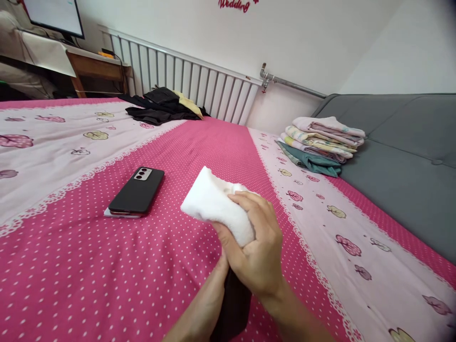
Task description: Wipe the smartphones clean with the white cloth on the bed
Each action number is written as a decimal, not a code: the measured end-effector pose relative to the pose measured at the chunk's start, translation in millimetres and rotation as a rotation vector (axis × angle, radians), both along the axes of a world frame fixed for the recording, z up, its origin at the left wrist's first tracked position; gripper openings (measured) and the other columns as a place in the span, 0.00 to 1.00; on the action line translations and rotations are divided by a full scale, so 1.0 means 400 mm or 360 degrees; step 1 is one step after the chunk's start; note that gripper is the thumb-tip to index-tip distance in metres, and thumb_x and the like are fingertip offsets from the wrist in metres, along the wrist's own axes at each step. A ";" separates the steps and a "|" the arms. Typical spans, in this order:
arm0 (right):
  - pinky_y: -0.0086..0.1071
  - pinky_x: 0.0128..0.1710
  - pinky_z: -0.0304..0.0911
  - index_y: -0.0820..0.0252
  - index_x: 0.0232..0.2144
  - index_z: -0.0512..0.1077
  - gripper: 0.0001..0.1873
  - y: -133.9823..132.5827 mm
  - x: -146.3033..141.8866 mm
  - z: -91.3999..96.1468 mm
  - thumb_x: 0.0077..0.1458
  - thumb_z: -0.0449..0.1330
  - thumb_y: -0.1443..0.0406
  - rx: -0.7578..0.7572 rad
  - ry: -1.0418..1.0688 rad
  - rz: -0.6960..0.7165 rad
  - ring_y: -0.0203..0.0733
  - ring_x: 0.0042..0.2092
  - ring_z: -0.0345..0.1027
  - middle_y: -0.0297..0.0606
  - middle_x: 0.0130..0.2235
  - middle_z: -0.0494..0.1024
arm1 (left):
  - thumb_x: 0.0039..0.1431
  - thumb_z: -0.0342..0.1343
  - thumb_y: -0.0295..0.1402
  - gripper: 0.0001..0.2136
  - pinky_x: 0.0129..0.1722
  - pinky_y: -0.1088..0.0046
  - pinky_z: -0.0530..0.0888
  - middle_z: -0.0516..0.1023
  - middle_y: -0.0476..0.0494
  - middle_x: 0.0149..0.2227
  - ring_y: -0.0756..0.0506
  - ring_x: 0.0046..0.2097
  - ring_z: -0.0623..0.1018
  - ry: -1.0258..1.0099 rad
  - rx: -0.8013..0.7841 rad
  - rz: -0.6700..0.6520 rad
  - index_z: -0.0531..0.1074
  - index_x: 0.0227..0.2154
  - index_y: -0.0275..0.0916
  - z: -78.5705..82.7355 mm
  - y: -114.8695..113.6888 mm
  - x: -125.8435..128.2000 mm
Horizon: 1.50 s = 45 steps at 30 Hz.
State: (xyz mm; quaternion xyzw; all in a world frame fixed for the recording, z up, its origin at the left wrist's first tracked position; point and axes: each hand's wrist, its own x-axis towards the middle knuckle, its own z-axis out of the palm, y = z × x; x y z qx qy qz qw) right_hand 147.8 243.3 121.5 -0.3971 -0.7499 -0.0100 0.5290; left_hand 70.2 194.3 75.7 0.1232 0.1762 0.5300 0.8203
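Note:
My right hand is wrapped over a small white towel, its fingers closed on the cloth a little above the pink dotted bedsheet. My left hand comes up from below and is mostly hidden behind the right one; its fingers press against the towel's underside. A dark piece of cloth hangs between my forearms. A black phone lies face down on the sheet to the left of the towel.
A stack of folded towels and clothes sits at the bed's right side by a grey sofa. Dark garments lie heaped at the far end before a white radiator. A desk with a monitor stands far left.

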 end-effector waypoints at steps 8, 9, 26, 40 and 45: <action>0.42 0.45 0.66 0.58 0.47 0.68 0.17 0.016 0.006 -0.005 0.56 0.60 0.59 0.0012 0.0248 -0.0110 0.44 0.46 0.68 0.40 0.45 0.73 | 0.58 0.56 0.43 0.15 0.64 0.60 0.54 0.78 0.40 0.48 0.40 0.60 0.66 0.0075 0.0177 -0.0103 0.78 0.40 0.38 -0.005 0.000 0.007; 0.42 0.46 0.66 0.58 0.48 0.68 0.17 0.018 0.006 -0.008 0.57 0.60 0.58 0.0014 0.0268 -0.0114 0.44 0.46 0.68 0.41 0.45 0.73 | 0.57 0.56 0.45 0.16 0.63 0.59 0.56 0.78 0.40 0.47 0.40 0.59 0.67 0.0092 0.0188 -0.0097 0.79 0.40 0.38 -0.005 0.000 0.006; 0.44 0.49 0.64 0.51 0.55 0.67 0.19 0.070 0.011 -0.045 0.61 0.55 0.62 0.0103 0.0285 -0.0272 0.43 0.47 0.64 0.40 0.45 0.70 | 0.63 0.41 0.50 0.28 0.44 0.71 0.72 0.81 0.40 0.29 0.46 0.33 0.79 0.0176 -0.0325 -0.0100 0.79 0.33 0.32 0.008 0.007 -0.056; 0.39 0.44 0.68 0.54 0.55 0.66 0.20 0.048 -0.016 -0.067 0.60 0.55 0.62 -0.0094 0.0060 0.0012 0.42 0.45 0.66 0.41 0.43 0.69 | 0.65 0.44 0.44 0.22 0.54 0.61 0.69 0.82 0.38 0.39 0.42 0.41 0.81 -0.0052 -0.0272 0.0203 0.79 0.40 0.34 0.014 0.034 -0.100; 0.37 0.44 0.68 0.57 0.53 0.66 0.19 0.032 -0.024 -0.060 0.59 0.56 0.62 -0.0159 -0.0013 0.0124 0.42 0.45 0.67 0.41 0.42 0.70 | 0.65 0.45 0.42 0.20 0.56 0.62 0.68 0.82 0.40 0.40 0.42 0.44 0.80 -0.0135 -0.0149 0.0289 0.78 0.41 0.36 0.011 0.043 -0.112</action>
